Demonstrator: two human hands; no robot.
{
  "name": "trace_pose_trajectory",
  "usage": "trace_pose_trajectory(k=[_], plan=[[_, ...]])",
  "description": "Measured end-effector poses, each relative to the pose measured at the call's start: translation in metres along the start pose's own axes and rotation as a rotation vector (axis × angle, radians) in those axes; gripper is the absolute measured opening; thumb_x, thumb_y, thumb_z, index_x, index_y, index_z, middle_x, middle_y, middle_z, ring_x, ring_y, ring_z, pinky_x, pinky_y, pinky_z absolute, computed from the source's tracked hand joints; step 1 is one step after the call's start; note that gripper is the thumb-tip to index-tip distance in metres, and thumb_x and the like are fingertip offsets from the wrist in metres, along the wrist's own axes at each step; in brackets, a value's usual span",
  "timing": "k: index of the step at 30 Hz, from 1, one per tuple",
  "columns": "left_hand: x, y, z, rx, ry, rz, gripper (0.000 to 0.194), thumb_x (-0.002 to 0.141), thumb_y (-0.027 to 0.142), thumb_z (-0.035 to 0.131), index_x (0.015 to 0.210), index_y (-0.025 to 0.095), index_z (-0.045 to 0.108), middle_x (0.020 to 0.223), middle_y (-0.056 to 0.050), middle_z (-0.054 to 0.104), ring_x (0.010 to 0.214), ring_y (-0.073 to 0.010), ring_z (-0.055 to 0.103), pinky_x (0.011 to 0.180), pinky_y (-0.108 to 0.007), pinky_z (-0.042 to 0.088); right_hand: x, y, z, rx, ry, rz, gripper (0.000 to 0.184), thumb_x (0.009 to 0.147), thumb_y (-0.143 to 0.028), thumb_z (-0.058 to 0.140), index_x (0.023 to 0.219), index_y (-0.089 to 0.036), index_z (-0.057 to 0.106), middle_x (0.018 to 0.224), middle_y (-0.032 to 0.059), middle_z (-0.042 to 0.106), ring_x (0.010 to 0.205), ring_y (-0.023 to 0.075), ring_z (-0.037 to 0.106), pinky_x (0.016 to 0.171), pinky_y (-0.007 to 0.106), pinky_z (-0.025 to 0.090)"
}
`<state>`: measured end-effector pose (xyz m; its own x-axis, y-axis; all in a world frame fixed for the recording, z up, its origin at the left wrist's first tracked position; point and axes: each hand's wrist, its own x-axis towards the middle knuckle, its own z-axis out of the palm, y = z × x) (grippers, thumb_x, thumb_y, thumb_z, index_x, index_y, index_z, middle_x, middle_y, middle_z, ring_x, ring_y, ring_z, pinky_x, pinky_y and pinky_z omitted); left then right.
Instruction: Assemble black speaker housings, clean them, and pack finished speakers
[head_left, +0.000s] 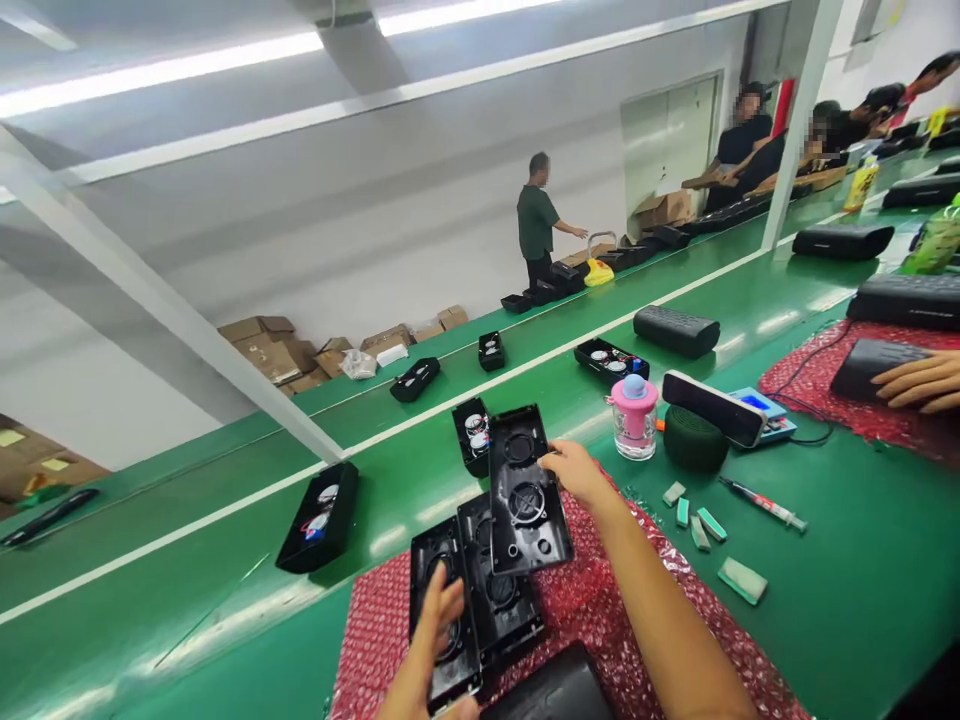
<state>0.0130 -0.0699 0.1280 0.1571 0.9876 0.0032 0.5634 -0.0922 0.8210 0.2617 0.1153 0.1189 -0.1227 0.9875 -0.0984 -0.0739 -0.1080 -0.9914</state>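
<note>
One black speaker panel [546, 500], gripped at its edge by the right hand [577, 472], overlaps two similar panels [511, 622] on red bubble wrap [375, 622]. The left hand [429, 640], spread open, appears to hold nothing. Positioning panels seems underway; setting down would call for a level grip.

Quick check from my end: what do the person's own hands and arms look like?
The left hand and right hand are bare, without gloves. The right forearm shows no sleeve, watch or bracelet. Little of the left forearm is in view; no sleeve shows there either.
</note>
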Motion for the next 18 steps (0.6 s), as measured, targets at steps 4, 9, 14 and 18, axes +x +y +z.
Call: trace_pose_trajectory(k=[4,9,14,18], plan=[[0.03,0.018,-0.009,-0.391,0.015,-0.077,0.104,0.081,0.083,0.037,0.156,0.028,-0.009,0.141,-0.018,0.052,0.111,-0.0311,0.063,0.09,-0.046,0.052,-0.03,-0.015,0.041,0.393,-0.005,-0.196,0.048,0.084,-0.058,0.059,0.109,-0.017,0.06,0.104,0.0052,0.071,0.091,0.0189,0.066,0.081,0.03,0.053],[0.042,0.029,0.002,-0.591,0.125,-0.142,0.078,0.083,0.063,0.063,0.145,0.022,0.043,0.145,-0.01,0.053,0.138,-0.0265,0.044,0.111,-0.035,0.04,-0.067,-0.005,0.099,0.562,-0.227,-0.214,0.074,0.076,-0.08,0.045,0.108,-0.016,0.064,0.106,0.0116,0.072,0.103,0.0287,0.066,0.087,0.041,0.053],[0.049,0.029,-0.007,-0.959,0.248,-0.304,0.062,0.068,0.042,0.078,0.123,0.018,0.062,0.112,-0.008,0.073,0.109,-0.0276,0.067,0.092,-0.037,0.055,-0.046,0.009,0.106,0.465,-0.264,0.036,0.078,0.075,-0.084,0.051,0.112,-0.017,0.064,0.106,0.0101,0.069,0.101,0.0255,0.064,0.084,0.037,0.053],[0.051,0.019,-0.047,-1.009,0.449,-0.287,0.049,0.058,0.033,0.082,0.102,0.017,0.067,0.067,0.001,0.069,0.058,-0.0178,0.065,0.051,-0.024,0.049,0.023,0.01,0.094,0.312,-0.096,0.207,0.043,0.095,-0.048,0.058,0.127,-0.019,0.055,0.114,0.0068,0.063,0.096,0.0184,0.063,0.083,0.034,0.053]])
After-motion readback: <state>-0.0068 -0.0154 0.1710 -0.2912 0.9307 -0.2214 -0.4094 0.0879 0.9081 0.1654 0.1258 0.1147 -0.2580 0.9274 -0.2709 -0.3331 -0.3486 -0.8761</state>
